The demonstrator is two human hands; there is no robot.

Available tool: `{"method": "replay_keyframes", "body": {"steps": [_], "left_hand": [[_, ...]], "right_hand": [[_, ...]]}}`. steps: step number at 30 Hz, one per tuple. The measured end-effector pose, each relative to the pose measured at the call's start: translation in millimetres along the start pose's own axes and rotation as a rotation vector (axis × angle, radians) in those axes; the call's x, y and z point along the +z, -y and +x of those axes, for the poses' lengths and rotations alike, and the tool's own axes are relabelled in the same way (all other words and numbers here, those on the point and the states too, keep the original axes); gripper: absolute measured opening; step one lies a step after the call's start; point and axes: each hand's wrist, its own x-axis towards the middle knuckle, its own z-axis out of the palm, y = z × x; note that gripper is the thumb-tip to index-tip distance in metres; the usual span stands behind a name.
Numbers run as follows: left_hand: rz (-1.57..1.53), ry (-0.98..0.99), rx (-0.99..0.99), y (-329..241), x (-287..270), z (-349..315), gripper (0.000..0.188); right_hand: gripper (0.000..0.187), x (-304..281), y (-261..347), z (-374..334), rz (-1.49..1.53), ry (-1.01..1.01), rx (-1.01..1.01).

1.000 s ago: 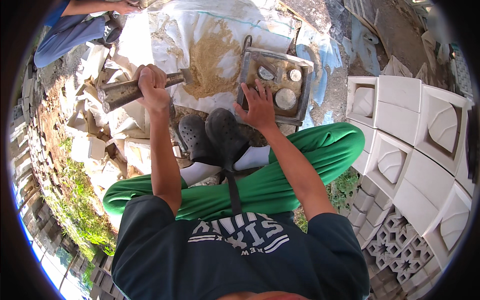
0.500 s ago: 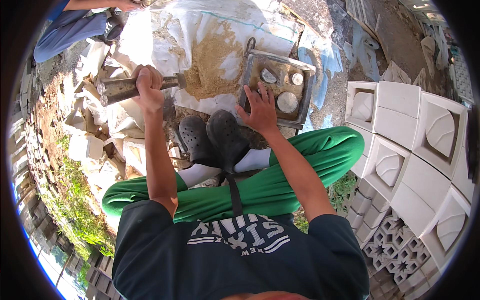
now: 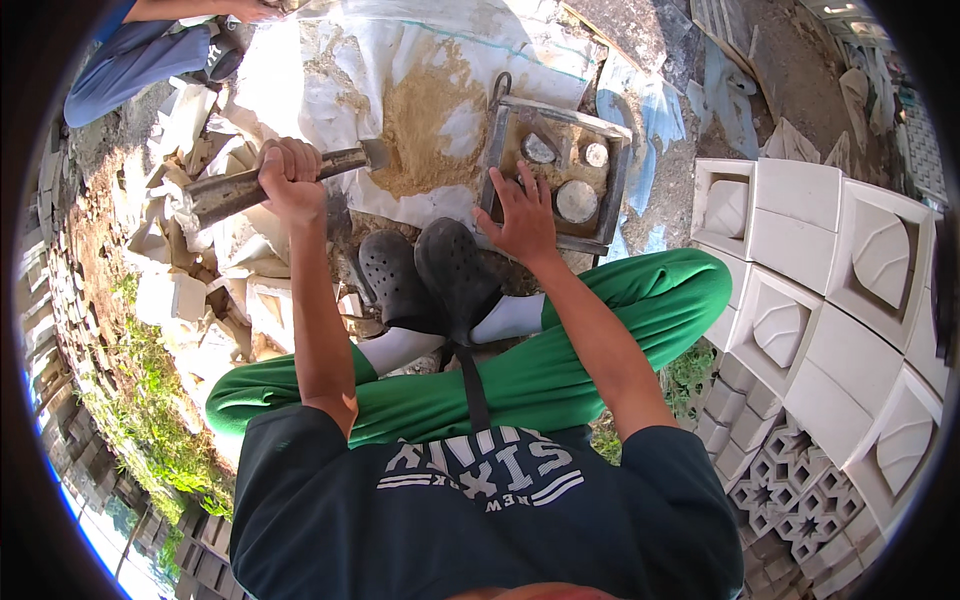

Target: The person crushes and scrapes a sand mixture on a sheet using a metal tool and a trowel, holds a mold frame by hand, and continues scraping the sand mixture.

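Note:
My left hand (image 3: 292, 180) is raised left of the sand and wrapped round the middle of a thick, worn grey-brown bar-shaped tool (image 3: 232, 196). One end of it flares near the sand; its exact kind is unclear. My right hand (image 3: 520, 212) lies with fingers spread on the left side of a dark rectangular frame mould (image 3: 616, 190), apparently touching it. Inside the mould are a round pale block (image 3: 575, 201), a smaller round one (image 3: 595, 155) and a half-round piece (image 3: 538, 149). Part of the mould is hidden under my hand.
Brown sand (image 3: 425, 120) lies on a white sheet (image 3: 340, 70) ahead. Broken white pieces (image 3: 235, 235) are heaped at left. Pale moulded blocks (image 3: 800, 215) stand at right, above patterned openwork blocks (image 3: 795, 490). Another person's leg (image 3: 140, 70) shows at upper left.
The tool in my left hand has tilted: its left end has dropped and its flared right end has risen. My right hand has stayed nearly in place on the mould.

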Motion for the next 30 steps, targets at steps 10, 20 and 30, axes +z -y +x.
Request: {"method": "replay_keyframes", "body": {"steps": [10, 20, 30], "left_hand": [[0.245, -0.001, -0.066, -1.3, 45.9, -3.1, 0.03], [0.28, 0.06, -0.103, 54.1, 5.2, -25.5, 0.026], [0.274, -0.017, -0.08, 65.7, 5.7, -25.7, 0.029]], "right_hand": [[0.063, 2.6, -4.1, 1.9, 0.011, -0.033, -0.004], [0.064, 7.6, -4.1, -3.6, 0.021, -0.03, 0.013], [0.063, 4.9, 1.9, -5.6, 0.023, -0.027, 0.002]]}}
